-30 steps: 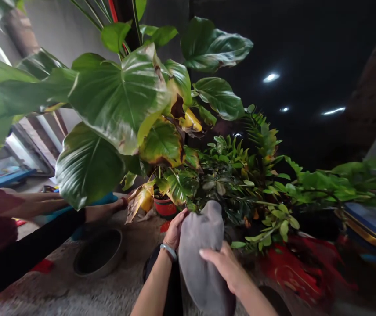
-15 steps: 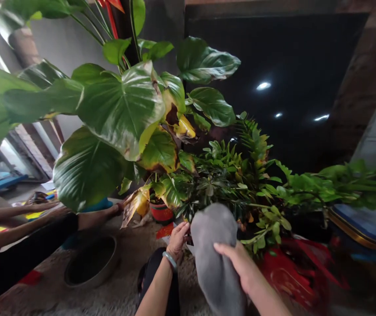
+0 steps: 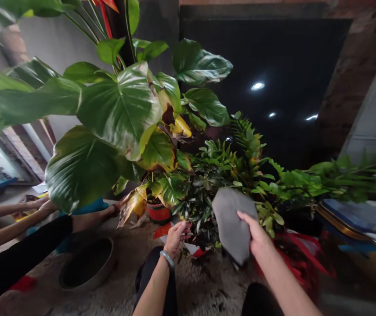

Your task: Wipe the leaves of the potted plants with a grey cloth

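Note:
A flat grey sheet-like piece (image 3: 236, 221) with an uneven outline is in my right hand (image 3: 257, 235), the thumb lying across its face. What it is made of I cannot tell. It stands tilted in front of the low leafy plants (image 3: 204, 184). My left hand (image 3: 176, 237), with a pale bangle at the wrist, is raised beside dark narrow leaves. Its fingers are bent together, and anything between them is too small to make out. Under it lies a white and red scrap (image 3: 194, 250) on the rough ground.
A big-leaved plant (image 3: 118, 109) fills the upper left. Behind my left hand is a red pot (image 3: 158, 212). A round grey basin (image 3: 104, 267) sits at left, near another person's arms (image 3: 16, 224) and leg. Red plastic (image 3: 301, 259) and a lidded box (image 3: 352, 215) lie right.
My right hand has swung the grey piece to the right; its blur has gone and its flat face shows. My left hand stays in nearly the same spot. The view has shifted slightly.

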`<state>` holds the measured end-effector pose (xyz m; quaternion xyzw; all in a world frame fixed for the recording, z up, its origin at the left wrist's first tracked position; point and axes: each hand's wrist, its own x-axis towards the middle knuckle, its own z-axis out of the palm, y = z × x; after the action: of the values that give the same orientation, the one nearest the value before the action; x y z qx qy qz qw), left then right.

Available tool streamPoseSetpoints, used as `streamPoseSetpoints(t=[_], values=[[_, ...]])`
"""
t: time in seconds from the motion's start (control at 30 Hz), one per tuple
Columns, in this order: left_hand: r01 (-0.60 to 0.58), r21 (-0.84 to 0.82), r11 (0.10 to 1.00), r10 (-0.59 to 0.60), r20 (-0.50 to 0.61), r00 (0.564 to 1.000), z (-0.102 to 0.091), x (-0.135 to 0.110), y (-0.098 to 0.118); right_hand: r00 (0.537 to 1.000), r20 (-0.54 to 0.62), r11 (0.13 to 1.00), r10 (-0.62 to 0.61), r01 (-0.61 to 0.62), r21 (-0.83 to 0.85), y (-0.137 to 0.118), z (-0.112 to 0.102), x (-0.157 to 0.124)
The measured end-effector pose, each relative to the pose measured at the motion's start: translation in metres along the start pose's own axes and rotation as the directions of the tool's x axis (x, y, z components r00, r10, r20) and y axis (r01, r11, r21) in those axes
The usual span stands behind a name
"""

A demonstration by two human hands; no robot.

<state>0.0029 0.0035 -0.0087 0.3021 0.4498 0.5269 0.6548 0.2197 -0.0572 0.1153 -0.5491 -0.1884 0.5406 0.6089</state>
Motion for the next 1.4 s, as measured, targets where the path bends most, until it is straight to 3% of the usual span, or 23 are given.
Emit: streamPoseSetpoints(t=[0.1, 0.17, 0.27, 0.4, 0.47, 0.53, 0.6, 0.7, 0.8, 0.9, 0.97, 1.03, 1.13, 1.23, 1.3, 1.4], values=[[0.007, 0.011, 1.000, -0.007, 0.018, 1.000, -0.004, 0.002, 0.000, 0.946, -0.068, 0.948, 0.317, -0.316, 0.030, 0.036, -0.025, -0.028], [0.017, 0.019, 1.000, -0.018, 0.032, 0.999, -0.004, 0.003, 0.001, 0.929, -0.063, 0.931, 0.366, -0.363, 0.045, 0.036, -0.037, -0.043], [0.041, 0.003, 0.999, -0.041, 0.028, 0.999, -0.002, 0.002, 0.001, 0.953, -0.074, 0.952, 0.295, -0.287, 0.104, 0.000, -0.033, -0.045], [0.035, -0.045, 0.998, -0.034, 0.028, 0.999, 0.005, 0.000, 0.000, 0.993, -0.114, 0.974, 0.040, -0.013, 0.226, -0.049, 0.007, -0.021], [0.017, -0.050, 0.999, -0.016, 0.021, 1.000, 0.007, 0.000, -0.001, 0.995, -0.050, 0.973, 0.089, -0.076, 0.220, -0.044, 0.025, -0.015], [-0.009, -0.047, 0.999, 0.009, 0.000, 1.000, 0.007, 0.001, -0.004, 0.972, 0.024, 0.960, 0.235, -0.236, 0.149, -0.017, 0.030, -0.017], [-0.042, -0.038, 0.998, 0.041, -0.016, 0.999, 0.006, 0.002, -0.005, 0.945, 0.054, 0.944, 0.323, -0.326, 0.051, 0.018, 0.019, -0.029], [-0.061, -0.024, 0.998, 0.060, -0.005, 0.998, 0.001, 0.004, -0.005, 0.968, 0.013, 0.968, 0.249, -0.248, -0.046, 0.047, -0.010, -0.049], [-0.015, -0.036, 0.999, 0.015, 0.015, 1.000, -0.002, 0.004, -0.003, 0.986, -0.021, 0.985, 0.166, -0.167, -0.034, 0.022, -0.026, -0.053], [0.022, -0.081, 0.996, -0.020, 0.027, 0.999, 0.001, 0.004, 0.000, 0.993, -0.116, 0.994, 0.034, -0.022, 0.102, -0.025, -0.017, -0.034], [0.026, -0.104, 0.994, -0.021, 0.045, 0.999, 0.004, 0.005, 0.003, 0.988, -0.152, 0.984, 0.006, 0.021, 0.176, -0.039, -0.007, -0.018], [0.015, -0.100, 0.995, -0.010, 0.055, 0.998, 0.005, 0.006, 0.007, 0.992, -0.093, 0.981, 0.090, -0.072, 0.177, -0.028, -0.001, -0.008], [0.007, -0.068, 0.998, -0.005, 0.030, 1.000, 0.000, 0.005, 0.013, 0.963, 0.042, 0.962, 0.265, -0.267, 0.052, 0.018, -0.008, -0.013], [0.019, -0.053, 0.998, -0.019, 0.008, 1.000, -0.007, 0.001, 0.015, 0.945, 0.107, 0.951, 0.309, -0.308, -0.021, 0.048, -0.025, -0.032], [0.024, -0.059, 0.998, -0.023, 0.009, 1.000, -0.009, -0.001, 0.014, 0.949, 0.090, 0.953, 0.303, -0.304, 0.000, 0.037, -0.031, -0.040], [0.014, -0.089, 0.996, -0.016, -0.021, 1.000, -0.006, -0.004, 0.012, 0.980, -0.034, 0.971, 0.197, -0.190, 0.143, -0.012, -0.024, -0.031]])
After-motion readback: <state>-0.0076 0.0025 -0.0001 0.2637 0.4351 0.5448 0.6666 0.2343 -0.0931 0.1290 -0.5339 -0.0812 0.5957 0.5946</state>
